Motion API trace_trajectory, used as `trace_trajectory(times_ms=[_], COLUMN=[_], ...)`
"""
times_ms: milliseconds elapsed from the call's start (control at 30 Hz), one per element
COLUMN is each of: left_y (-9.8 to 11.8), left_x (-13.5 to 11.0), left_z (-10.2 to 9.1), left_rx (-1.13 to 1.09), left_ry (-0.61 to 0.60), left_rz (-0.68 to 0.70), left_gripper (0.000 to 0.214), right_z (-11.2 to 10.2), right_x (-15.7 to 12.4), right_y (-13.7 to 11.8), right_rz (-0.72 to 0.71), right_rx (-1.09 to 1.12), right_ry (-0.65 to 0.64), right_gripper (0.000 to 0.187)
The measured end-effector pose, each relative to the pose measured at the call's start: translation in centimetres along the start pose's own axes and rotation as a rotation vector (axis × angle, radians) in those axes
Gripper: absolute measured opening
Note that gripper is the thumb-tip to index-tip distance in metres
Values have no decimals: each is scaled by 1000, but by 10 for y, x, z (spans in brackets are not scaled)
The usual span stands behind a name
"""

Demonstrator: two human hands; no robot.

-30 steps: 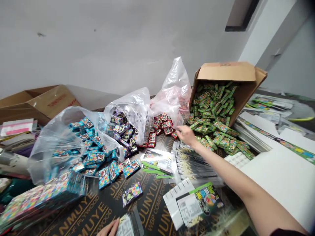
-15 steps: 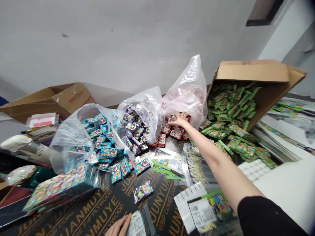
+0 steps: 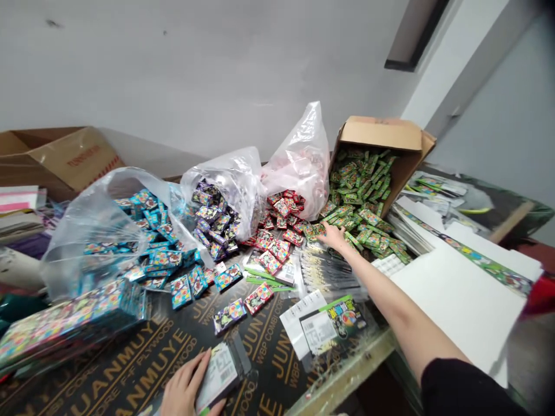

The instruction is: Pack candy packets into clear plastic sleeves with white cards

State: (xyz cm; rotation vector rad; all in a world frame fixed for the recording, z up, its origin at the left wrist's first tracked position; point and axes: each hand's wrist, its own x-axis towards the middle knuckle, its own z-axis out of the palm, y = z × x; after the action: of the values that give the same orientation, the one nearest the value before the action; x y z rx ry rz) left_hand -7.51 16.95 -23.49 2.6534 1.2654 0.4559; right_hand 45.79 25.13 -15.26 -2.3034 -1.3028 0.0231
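Note:
My left hand (image 3: pixel 186 384) is closed at the near edge of the table around a clear plastic pouch (image 3: pixel 221 370) with a white printed label. My right hand (image 3: pixel 333 237) reaches to the front of a spill of green candy packets (image 3: pixel 347 214), its fingers closed on a green packet (image 3: pixel 311 232). Just left of it are red packets (image 3: pixel 277 248), some lying over a labelled pouch. Between my hands, a purple packet (image 3: pixel 229 316) and a red packet (image 3: pixel 259 298) lie side by side on the black printed board (image 3: pixel 173 352).
Clear bags hold blue packets (image 3: pixel 160 254), purple packets (image 3: pixel 217 225) and red ones along the wall. A tipped cardboard box (image 3: pixel 381 136) spills the green packets. White sheets (image 3: pixel 455 300) lie at right. A labelled pouch (image 3: pixel 325 329) and a shrink-wrapped block (image 3: pixel 73 323) are nearer.
My right hand has gone from the red packets to the green ones. A red packet now lies beside the purple one, and more red packets are spread forward. The view has turned right.

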Motion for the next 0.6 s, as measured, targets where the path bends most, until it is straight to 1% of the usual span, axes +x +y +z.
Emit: trace_trajectory(times_ms=[67,100,133,200,233,300,367,400,433,500,533,600], left_y=[3,8,15,38,53,85,113,122,127,127,124,113], left_x=[1,4,7,20,28,47,65,71,74,72,66,52], left_z=[-3,-6,-11,-25,-33,-48,-58,-61,-62,-64,-65,-67], left_rx=[-29,-56,-99,-256,-390,-730,-1125,-1291,-1418,-1548,-1570,-1574], left_ry=[-11,-7,4,60,96,159,155,144,147,169,165,112], left_rz=[-35,-60,-95,-199,-278,-407,-525,-582,-626,-695,-720,-750], left_gripper=[66,68,69,67,61,50,42,42,40,31,28,25], right_z=[-2,-3,-4,-4,-3,-1,1,1,1,-3,-5,-11], right_x=[-12,-21,-32,-62,-81,-128,-178,-201,-221,-251,-259,-267], right_y=[-5,-12,-22,-49,-65,-102,-136,-150,-161,-175,-178,-181], right_rz=[-24,-37,-51,-116,-174,-321,-446,-491,-528,-602,-645,-747], right_rx=[57,91,125,245,338,557,691,714,723,722,715,686], right_ry=[28,38,39,12,-13,-62,-88,-97,-110,-173,-223,-341], right_gripper=[51,51,51,50,49,47,47,47,46,49,54,73])
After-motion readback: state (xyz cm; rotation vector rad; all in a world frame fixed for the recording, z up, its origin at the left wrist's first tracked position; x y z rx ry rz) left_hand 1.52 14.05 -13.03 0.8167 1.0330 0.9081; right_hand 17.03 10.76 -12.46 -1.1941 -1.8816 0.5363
